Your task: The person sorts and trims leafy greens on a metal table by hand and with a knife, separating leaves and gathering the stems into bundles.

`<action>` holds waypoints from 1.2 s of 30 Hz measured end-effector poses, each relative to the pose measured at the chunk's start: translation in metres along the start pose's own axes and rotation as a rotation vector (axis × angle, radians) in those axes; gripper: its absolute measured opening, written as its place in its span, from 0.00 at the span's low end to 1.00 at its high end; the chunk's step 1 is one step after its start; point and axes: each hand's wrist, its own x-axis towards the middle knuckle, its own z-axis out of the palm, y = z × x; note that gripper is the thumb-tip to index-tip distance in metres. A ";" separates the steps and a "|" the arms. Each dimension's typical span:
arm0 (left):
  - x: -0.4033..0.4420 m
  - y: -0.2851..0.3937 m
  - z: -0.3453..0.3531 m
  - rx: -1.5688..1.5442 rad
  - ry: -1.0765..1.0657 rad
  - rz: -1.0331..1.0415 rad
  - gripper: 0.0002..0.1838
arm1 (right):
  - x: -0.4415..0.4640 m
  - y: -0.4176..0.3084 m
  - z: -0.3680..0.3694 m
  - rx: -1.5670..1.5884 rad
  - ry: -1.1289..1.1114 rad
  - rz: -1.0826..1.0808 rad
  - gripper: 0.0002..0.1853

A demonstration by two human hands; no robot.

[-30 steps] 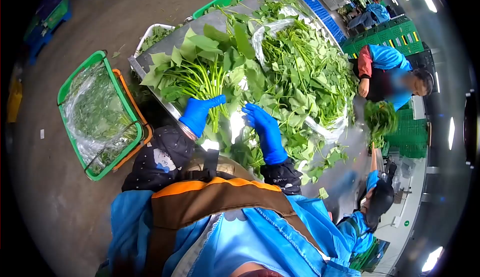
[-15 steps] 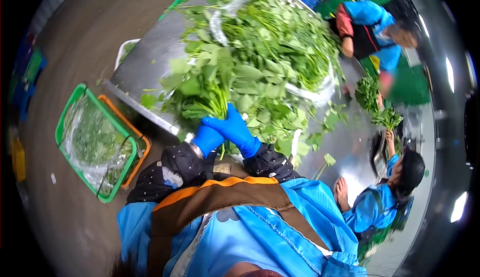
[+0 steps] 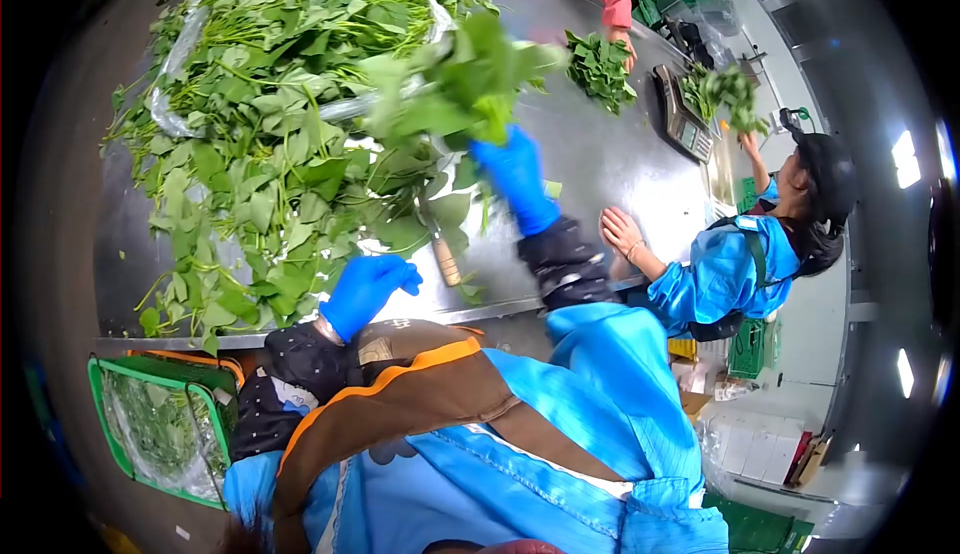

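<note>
My right hand (image 3: 515, 176), in a blue glove, is shut on a bunch of leafy greens (image 3: 465, 89), raised over the table and blurred by motion. My left hand (image 3: 365, 292), also gloved in blue, hovers near the table's front edge, its fingers loosely bent and open with nothing visible in them. Left of and beyond my hands spreads a large heap of loose leafy greens (image 3: 270, 124), with clear plastic film (image 3: 175, 79) among it. Between my hands lies a tool with a wooden handle (image 3: 446, 261), its far end partly under leaves.
A co-worker at the right rests one hand (image 3: 622, 231) on the metal table (image 3: 560, 144) and holds greens (image 3: 735, 99) near a scale (image 3: 682, 119). Another person's hand (image 3: 622, 46) touches a bunch (image 3: 600, 72). A green-rimmed basket (image 3: 160, 362) stands at lower left.
My view has turned right. Both hands were together on the bunch; the left has let go, and the right has carried the bunch to the right.
</note>
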 end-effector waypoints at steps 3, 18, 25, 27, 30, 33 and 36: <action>0.008 -0.028 0.003 -0.055 0.054 -0.085 0.13 | 0.044 0.014 -0.116 -0.195 0.122 0.012 0.12; -0.045 -0.087 -0.047 0.170 1.150 -0.175 0.27 | 0.068 0.288 -0.239 -0.767 0.323 0.058 0.40; 0.043 -0.057 -0.068 1.088 1.131 -0.380 0.48 | 0.055 0.227 -0.191 -0.771 0.267 -0.080 0.27; 0.053 -0.060 -0.086 1.025 1.047 -0.395 0.44 | 0.043 0.203 -0.164 -0.676 0.188 -0.192 0.24; 0.052 -0.115 -0.139 0.563 1.089 0.108 0.32 | 0.016 0.192 -0.139 -0.558 0.113 -0.184 0.21; 0.010 -0.090 -0.174 -0.018 0.761 0.270 0.19 | -0.013 0.180 -0.115 -0.520 0.112 -0.028 0.18; -0.049 -0.048 -0.179 -0.675 0.813 0.143 0.17 | -0.036 0.168 -0.087 -0.462 0.081 0.065 0.17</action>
